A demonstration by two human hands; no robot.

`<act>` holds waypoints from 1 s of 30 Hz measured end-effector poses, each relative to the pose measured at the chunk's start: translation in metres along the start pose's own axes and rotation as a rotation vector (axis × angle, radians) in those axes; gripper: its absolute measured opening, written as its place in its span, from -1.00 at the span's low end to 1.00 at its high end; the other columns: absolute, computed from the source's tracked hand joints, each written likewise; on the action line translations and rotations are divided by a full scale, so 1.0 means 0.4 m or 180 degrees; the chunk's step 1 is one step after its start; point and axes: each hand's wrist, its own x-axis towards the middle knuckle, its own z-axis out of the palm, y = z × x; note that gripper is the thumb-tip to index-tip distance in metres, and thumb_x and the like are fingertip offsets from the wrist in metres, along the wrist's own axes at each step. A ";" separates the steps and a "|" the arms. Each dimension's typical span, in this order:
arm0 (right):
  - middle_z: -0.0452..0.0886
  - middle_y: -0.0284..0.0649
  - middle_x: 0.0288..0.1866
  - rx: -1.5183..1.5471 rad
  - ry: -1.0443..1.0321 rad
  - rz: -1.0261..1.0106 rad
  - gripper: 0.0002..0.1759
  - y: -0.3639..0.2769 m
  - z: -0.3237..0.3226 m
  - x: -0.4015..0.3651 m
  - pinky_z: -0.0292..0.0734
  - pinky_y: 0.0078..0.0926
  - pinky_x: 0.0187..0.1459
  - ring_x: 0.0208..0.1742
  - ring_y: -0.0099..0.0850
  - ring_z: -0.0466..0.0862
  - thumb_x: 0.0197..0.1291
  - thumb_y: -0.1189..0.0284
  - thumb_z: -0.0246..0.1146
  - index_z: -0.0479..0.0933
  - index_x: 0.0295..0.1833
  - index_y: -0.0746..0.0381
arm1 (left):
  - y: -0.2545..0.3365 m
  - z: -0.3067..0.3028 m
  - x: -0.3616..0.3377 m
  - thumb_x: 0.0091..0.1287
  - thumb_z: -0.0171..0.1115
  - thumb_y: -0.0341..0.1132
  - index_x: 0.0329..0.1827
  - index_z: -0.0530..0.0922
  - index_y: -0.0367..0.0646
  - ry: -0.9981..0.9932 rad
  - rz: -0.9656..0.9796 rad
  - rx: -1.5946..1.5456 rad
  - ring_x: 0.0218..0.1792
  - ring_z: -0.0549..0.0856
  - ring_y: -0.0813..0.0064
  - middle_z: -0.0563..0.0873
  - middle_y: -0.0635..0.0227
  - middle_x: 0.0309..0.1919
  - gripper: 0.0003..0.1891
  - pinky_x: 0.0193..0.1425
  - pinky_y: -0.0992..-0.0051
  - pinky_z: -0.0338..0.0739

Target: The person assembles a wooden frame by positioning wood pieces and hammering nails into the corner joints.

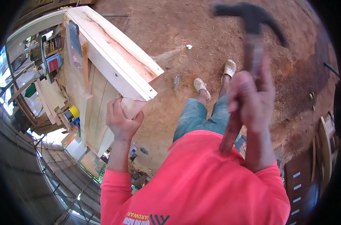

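Observation:
My right hand [253,99] is wrapped round the wooden handle of a claw hammer [230,133]. The hammer is raised, its dark head up at the top right and slightly blurred. At the corner of a pale wooden frame [116,63], my left hand [121,122] grips a short wood block [132,108] between thumb and fingers. The block touches the underside of the frame's end. A dark round hole or knot shows on the frame's side. Part of the block is hidden by my fingers.
Wooden boards [95,108] lie beneath the frame on the left. Beyond them are a blue and red container [54,62], a yellow object [73,111] and more planks [46,98]. My feet in light clogs [201,88] stand on bare earth [170,33]. A curved wooden piece [325,146] stands at right.

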 end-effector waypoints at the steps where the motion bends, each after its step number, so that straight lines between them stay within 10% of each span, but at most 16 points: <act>1: 0.58 -0.34 -0.45 0.0191 0.0128 -0.0259 -0.24 -0.002 -0.014 0.009 0.45 -0.63 -0.58 -0.60 -0.61 0.52 0.55 0.46 0.17 0.08 0.77 0.19 | -0.001 0.002 -0.001 -0.09 0.57 -0.31 0.16 0.58 -0.27 0.0031 -0.0004 -0.0040 -0.04 0.72 -0.08 0.63 0.04 0.00 -0.34 0.01 0.10 0.68; 7: 0.61 -0.32 -0.40 -0.0722 -0.0727 0.0363 -0.18 0.092 -0.002 -0.035 0.47 -0.60 -0.57 -0.61 -0.61 0.52 0.50 0.50 0.19 0.05 0.78 0.19 | 0.001 0.004 0.000 -0.10 0.56 -0.31 0.17 0.58 -0.28 0.0081 0.0000 -0.0078 -0.03 0.71 -0.10 0.63 0.03 0.01 -0.33 0.02 0.09 0.68; 22: 0.74 -0.23 -0.19 -0.0072 -0.0416 0.0011 -0.02 0.066 0.001 -0.009 0.49 -0.53 -0.59 -0.60 -0.58 0.54 0.34 0.62 0.25 -0.03 0.80 0.19 | -0.003 0.002 -0.005 -0.09 0.55 -0.32 0.18 0.56 -0.29 0.0001 -0.0027 -0.0042 -0.02 0.70 -0.10 0.63 0.01 0.00 -0.33 0.05 0.08 0.67; 23: 0.75 -0.21 -0.15 -0.0633 -0.0620 0.0349 -0.03 0.092 -0.002 -0.016 0.65 -0.47 -0.33 -0.50 -0.56 0.63 0.35 0.60 0.26 -0.02 0.80 0.18 | 0.002 0.002 -0.004 -0.08 0.55 -0.32 0.19 0.56 -0.29 0.0015 -0.0048 -0.0047 -0.01 0.70 -0.10 0.63 0.01 0.00 -0.32 0.06 0.08 0.67; 27: 0.73 -0.12 -0.04 -0.2051 -0.1372 -0.1657 -0.04 0.152 -0.007 0.009 0.74 -0.28 -0.12 -0.33 -0.39 0.74 0.40 0.57 0.25 -0.05 0.81 0.16 | 0.000 0.006 0.000 -0.07 0.56 -0.32 0.18 0.57 -0.29 0.0055 0.0007 -0.0010 -0.03 0.71 -0.09 0.63 0.01 0.01 -0.33 0.03 0.10 0.68; 30: 0.67 0.01 0.27 -0.1356 -0.1070 -0.0180 -0.04 0.088 -0.005 -0.003 0.18 0.09 0.44 0.22 -0.11 0.66 0.37 0.47 0.31 0.01 0.80 0.16 | -0.006 0.011 -0.011 -0.09 0.56 -0.29 0.18 0.58 -0.25 0.0067 -0.0029 -0.0019 -0.06 0.72 -0.04 0.64 0.06 0.01 -0.33 -0.01 0.12 0.69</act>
